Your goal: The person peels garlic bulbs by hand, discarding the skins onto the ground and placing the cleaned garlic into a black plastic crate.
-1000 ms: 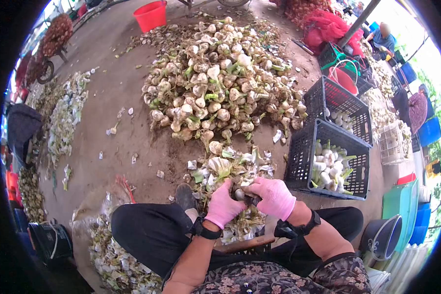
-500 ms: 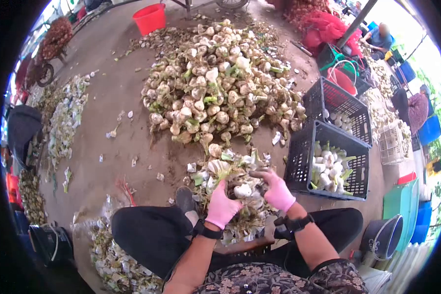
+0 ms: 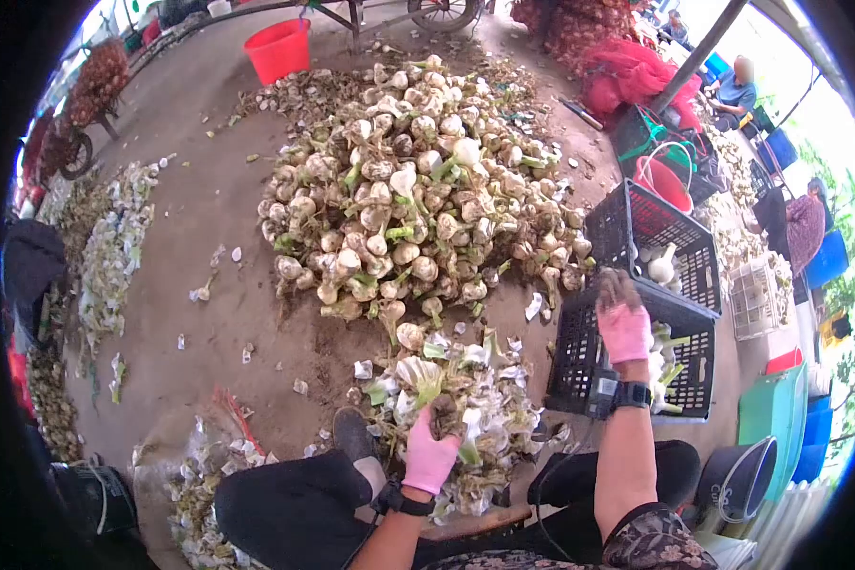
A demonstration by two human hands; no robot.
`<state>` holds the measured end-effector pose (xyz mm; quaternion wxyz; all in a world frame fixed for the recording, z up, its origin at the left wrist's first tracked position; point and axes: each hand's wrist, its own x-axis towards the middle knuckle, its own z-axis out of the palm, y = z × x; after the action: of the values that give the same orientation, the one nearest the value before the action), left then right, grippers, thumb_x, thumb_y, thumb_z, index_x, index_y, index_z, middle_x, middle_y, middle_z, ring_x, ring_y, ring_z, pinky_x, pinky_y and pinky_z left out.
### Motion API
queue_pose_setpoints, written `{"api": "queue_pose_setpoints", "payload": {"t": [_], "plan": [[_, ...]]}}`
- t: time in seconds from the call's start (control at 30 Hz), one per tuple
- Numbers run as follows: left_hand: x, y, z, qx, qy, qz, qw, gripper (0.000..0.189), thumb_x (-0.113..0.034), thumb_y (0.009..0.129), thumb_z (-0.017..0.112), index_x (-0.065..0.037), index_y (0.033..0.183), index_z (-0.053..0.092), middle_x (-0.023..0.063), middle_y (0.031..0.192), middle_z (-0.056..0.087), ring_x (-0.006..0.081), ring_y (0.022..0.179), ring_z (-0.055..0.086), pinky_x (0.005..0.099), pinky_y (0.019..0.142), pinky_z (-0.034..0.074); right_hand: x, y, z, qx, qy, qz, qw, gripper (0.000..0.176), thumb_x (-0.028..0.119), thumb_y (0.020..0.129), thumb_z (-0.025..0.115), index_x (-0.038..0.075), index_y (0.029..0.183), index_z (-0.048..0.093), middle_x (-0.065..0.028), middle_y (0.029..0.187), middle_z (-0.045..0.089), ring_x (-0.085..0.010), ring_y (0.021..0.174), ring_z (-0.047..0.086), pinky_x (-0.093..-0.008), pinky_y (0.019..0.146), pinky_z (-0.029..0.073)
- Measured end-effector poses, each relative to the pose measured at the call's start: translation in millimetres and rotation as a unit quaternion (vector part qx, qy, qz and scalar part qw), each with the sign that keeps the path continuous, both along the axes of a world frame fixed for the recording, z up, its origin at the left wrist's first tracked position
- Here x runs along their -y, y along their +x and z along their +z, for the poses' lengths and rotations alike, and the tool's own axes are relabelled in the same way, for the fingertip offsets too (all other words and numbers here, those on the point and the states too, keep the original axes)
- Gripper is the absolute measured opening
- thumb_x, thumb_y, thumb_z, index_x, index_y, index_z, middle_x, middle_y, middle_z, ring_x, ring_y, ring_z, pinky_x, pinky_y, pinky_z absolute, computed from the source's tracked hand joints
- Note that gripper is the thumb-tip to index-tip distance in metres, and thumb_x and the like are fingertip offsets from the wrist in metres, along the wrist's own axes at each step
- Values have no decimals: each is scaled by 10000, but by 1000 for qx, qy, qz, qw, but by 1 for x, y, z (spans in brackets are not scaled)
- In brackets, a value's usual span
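Observation:
My left hand (image 3: 431, 450), in a pink glove with soiled fingertips, is low over the pile of garlic skins (image 3: 489, 427) between my knees. Its fingers are curled; whatever they hold, if anything, is hidden. A pale, fanned garlic husk (image 3: 422, 376) lies just beyond it. My right hand (image 3: 623, 321), gloved the same way, is stretched out over the near black crate (image 3: 565, 366), fingers extended and seemingly holding nothing. Just past its fingertips, a white garlic bulb (image 3: 663, 266) with a stem shows at the far black crate (image 3: 698, 249). Cleaned garlic (image 3: 670, 356) is partly covered by my right arm.
A large heap of untrimmed garlic (image 3: 399, 190) lies ahead. A red bucket (image 3: 278, 50) stands behind it, and another red bucket (image 3: 663, 180) beyond the crates. A dark bucket (image 3: 739, 475) is at right, red netting (image 3: 627, 76) farther back. Other people sit at far right.
My right hand has moved from the skins, where a white bulb lay between my hands, out over the crates at right. My left hand has stayed low by the skins. The view has shifted slightly.

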<state>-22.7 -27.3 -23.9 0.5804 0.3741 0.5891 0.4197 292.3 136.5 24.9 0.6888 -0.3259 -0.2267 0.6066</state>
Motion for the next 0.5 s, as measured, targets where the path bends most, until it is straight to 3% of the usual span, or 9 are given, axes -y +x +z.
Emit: {"api": "queue_pose_setpoints", "payload": {"t": [0.03,0.1,0.13,0.17,0.2,0.23,0.3,0.33,0.5], "plan": [[-3,6,-9,-6,17,22,1000,476,66,729,627,62,1188,499,110,1088,610,170,995,588,276,901,446,-15,-2,-8,33,-2,70,997,233,150,913,527,68,1128,564,-88,1075,611,-182,976,578,-311,826,507],[-6,10,3,-50,-16,-7,999,472,54,726,634,70,1180,505,114,1083,616,170,990,586,270,900,442,-26,-41,-43,367,-101,54,923,285,-46,811,519,41,1062,621,-66,1083,608,-167,970,585,-250,769,505],[-8,12,2,-43,-32,-4,999,478,44,727,639,74,1185,505,117,1079,619,171,988,583,268,900,439,-39,-70,-48,267,-211,111,934,433,-116,735,490,31,1128,599,-86,1081,620,-182,978,598,-265,810,501],[-8,12,-5,-31,-51,-13,998,492,33,727,644,73,1195,502,121,1064,621,168,985,580,269,897,440,-50,-85,-90,584,-113,124,794,499,-117,714,460,29,1175,584,-104,1095,628,-194,1020,594,-261,874,474],[-11,12,-2,-33,-62,-20,997,492,32,729,642,69,1199,502,118,1064,620,164,983,579,268,894,441,-59,-106,-110,645,-66,152,746,533,-68,710,494,41,1229,550,-146,1209,573,-259,1093,571,-302,926,454],[-15,13,-1,-34,-73,-26,996,493,31,730,640,66,1202,501,115,1064,619,160,982,579,268,891,442,-63,-132,-98,789,-42,132,598,561,-30,699,519,67,1251,529,-192,1319,474,-335,1142,529,-355,950,445],[-18,14,-12,-32,-84,-19,996,484,29,737,635,50,1203,506,103,1069,617,153,979,577,266,885,444,-88,-152,-126,775,-55,130,616,588,-19,688,527,100,1264,517,-213,1382,382,-387,1172,479,-391,983,419],[-20,13,-13,-40,-100,-37,993,482,31,739,633,43,1205,507,99,1074,615,150,980,576,265,885,444,-98,-158,-146,793,-62,98,598,483,-1,715,531,105,1186,559,-206,1261,492,-369,1158,479,-412,966,423],[-23,15,-21,10,-136,-27,990,496,59,737,612,30,1219,499,98,1078,613,142,985,573,268,892,444,-78,-166,-155,793,-119,173,572,302,1,737,520,90,1013,603,-166,1128,571,-358,1037,542,-417,901,451]]}}
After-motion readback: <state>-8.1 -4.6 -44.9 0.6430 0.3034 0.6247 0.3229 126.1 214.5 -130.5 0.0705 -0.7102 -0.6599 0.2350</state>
